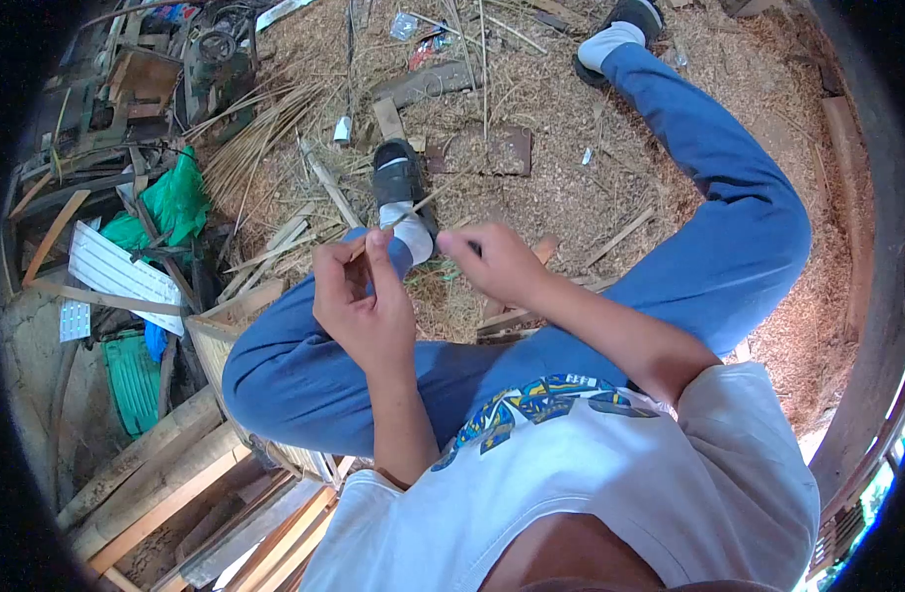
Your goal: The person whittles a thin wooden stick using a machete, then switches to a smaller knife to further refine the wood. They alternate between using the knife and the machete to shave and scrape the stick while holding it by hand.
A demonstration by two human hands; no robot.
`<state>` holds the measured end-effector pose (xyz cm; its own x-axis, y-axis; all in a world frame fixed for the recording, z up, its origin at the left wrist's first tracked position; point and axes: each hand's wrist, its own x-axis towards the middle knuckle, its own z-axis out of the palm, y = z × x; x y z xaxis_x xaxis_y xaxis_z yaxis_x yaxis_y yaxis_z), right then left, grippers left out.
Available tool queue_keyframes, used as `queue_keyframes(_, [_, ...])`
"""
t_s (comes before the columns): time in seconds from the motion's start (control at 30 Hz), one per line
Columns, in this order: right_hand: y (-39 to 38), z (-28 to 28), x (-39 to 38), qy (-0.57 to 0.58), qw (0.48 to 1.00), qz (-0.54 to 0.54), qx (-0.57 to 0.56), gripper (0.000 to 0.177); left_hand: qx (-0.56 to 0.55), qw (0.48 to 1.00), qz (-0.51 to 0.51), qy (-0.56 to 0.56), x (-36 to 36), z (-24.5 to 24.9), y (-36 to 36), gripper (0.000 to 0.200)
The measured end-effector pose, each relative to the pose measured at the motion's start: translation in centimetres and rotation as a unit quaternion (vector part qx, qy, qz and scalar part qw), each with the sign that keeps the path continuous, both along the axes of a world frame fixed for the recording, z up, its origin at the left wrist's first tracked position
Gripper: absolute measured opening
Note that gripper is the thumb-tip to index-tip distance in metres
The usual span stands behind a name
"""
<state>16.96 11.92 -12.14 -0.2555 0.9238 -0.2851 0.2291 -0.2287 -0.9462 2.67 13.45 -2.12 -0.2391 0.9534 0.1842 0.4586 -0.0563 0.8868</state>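
My left hand [366, 308] is raised above my bent left leg, thumb and forefinger pinched together. A thin pale strip [435, 195], like a sliver of cane or bamboo, slants up and right from those fingertips. To its right, my right hand [499, 264] is closed, its fingertips pointing toward the left hand. Whatever lies in its fingers, if anything, is too small or hidden to make out. A gap separates the two hands. Below them are my blue trousers [304, 385] and a foot in a dark sandal [398, 176] with a white sock.
Shavings and chips [561, 128] cover the ground. A bundle of thin sticks [250, 138] lies at upper left, near a green plastic sheet [171, 212] and a white slotted panel [117, 266]. Wooden planks [161, 464] are at lower left; a flat board [492, 153] lies ahead.
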Motion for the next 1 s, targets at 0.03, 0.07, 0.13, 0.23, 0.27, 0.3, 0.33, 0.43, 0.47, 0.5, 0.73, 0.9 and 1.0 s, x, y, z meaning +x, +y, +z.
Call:
queue_keyframes(0.03, [0.6, -1.6, -0.1, -0.022, 0.998, -0.006, -0.055, 0.062, 0.001, 1.0, 0.001, 0.029, 0.0, 0.1, 0.0, 0.018])
queue_keyframes(0.07, [1.1, -3.0, -0.1, -0.044, 0.993, -0.014, -0.109, 0.063, -0.002, 1.0, 0.003, 0.015, -0.1, 0.1, -0.1, 0.019])
queue_keyframes(0.13, [1.2, -3.7, 0.8, -0.048, 0.989, -0.021, -0.138, 0.065, -0.008, 1.0, 0.0, -0.015, -0.4, -0.1, 0.1, 0.02])
queue_keyframes(0.23, [0.8, -3.1, 1.0, -0.012, 0.999, -0.022, -0.043, 0.06, -0.013, 0.998, -0.005, -0.06, -0.4, -0.2, 0.1, 0.02])
queue_keyframes(0.27, [-0.1, -2.4, 0.6, 0.018, 0.999, -0.023, 0.024, 0.059, -0.016, 0.999, -0.003, -0.047, -0.3, -0.1, 0.1, 0.02])
queue_keyframes(0.3, [-0.5, -1.9, 0.3, 0.048, 0.995, -0.022, 0.089, 0.058, -0.019, 0.999, 0.001, -0.034, -0.1, 0.2, 0.1, 0.02])
queue_keyframes(0.33, [-0.6, -2.3, 0.2, 0.029, 0.997, -0.016, 0.063, 0.056, -0.022, 1.0, 0.005, -0.019, 0.0, 0.4, 0.0, 0.02])
queue_keyframes(0.43, [0.3, -3.9, -0.2, -0.034, 0.996, -0.015, -0.086, 0.06, -0.04, 0.999, 0.024, -0.002, -1.2, 0.3, 0.4, 0.019])
queue_keyframes(0.47, [0.8, -5.1, 0.1, -0.063, 0.991, -0.015, -0.114, 0.062, -0.037, 0.999, 0.028, -0.013, -1.6, 0.2, 0.5, 0.019])
queue_keyframes(0.5, [0.9, -6.9, 0.5, -0.093, 0.985, -0.015, -0.141, 0.065, -0.033, 0.999, 0.032, -0.024, -2.0, -0.2, 0.5, 0.019])
queue_keyframes(0.73, [0.1, -4.3, -0.1, -0.059, 0.998, -0.012, -0.027, 0.07, -0.028, 0.997, 0.063, -0.042, -1.8, -0.1, 1.1, 0.021])
queue_keyframes(0.9, [-0.2, -7.4, -0.4, -0.087, 0.992, -0.045, -0.08, 0.074, -0.027, 0.997, 0.05, -0.05, -3.0, -0.5, 1.6, 0.02])
queue_keyframes(1.0, [0.4, -10.0, 1.4, -0.176, 0.957, -0.066, -0.221, 0.08, -0.028, 0.995, 0.037, -0.088, -4.0, -0.7, 1.9, 0.019])
